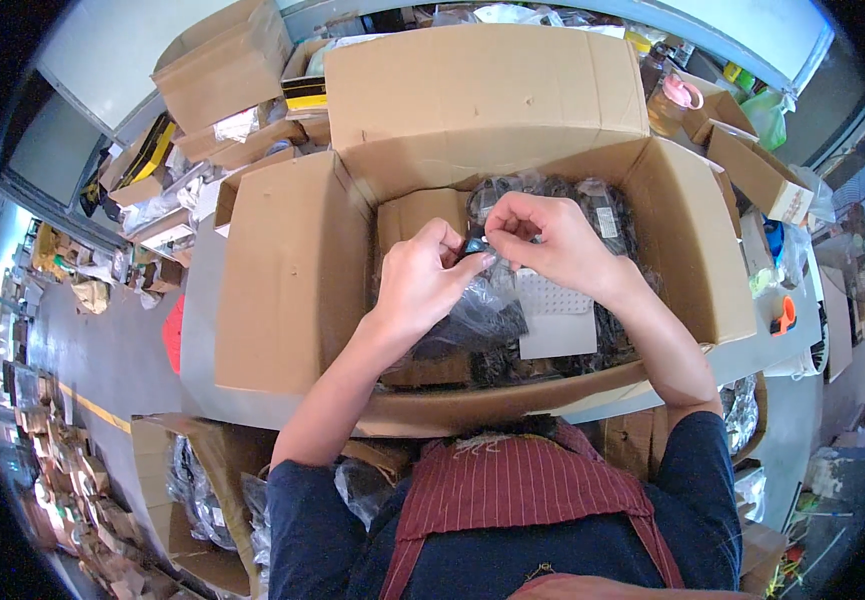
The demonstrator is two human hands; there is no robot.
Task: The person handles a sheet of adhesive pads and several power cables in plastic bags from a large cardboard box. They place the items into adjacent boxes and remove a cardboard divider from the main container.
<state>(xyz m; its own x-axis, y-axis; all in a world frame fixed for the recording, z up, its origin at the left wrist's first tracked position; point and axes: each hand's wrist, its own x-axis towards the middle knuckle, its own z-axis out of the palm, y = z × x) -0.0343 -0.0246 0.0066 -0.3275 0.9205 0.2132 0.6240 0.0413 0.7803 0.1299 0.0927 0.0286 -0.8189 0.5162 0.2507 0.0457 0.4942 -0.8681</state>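
Note:
Above a large open cardboard box (277, 285), both of my hands are raised close together. My left hand (420, 275) is closed in a pinch on a clear plastic bag (487, 305), with a small dark part at its fingertips. My right hand (550, 240) has thumb and forefinger pressed together right beside it, at a tiny white spot too small to name. Beneath the hands lies a white sheet (557, 335) with rows of small round dots on its upper part. Several bagged black items (607, 205) fill the box around it.
A brown cardboard piece (414, 215) lies inside the box at left. On the grey table (202, 340) behind stand smaller cartons (222, 65) and a pink-lidded jug (667, 105). Orange-handled scissors or a similar tool (782, 316) sit at right. Another open carton (192, 500) stands below at left.

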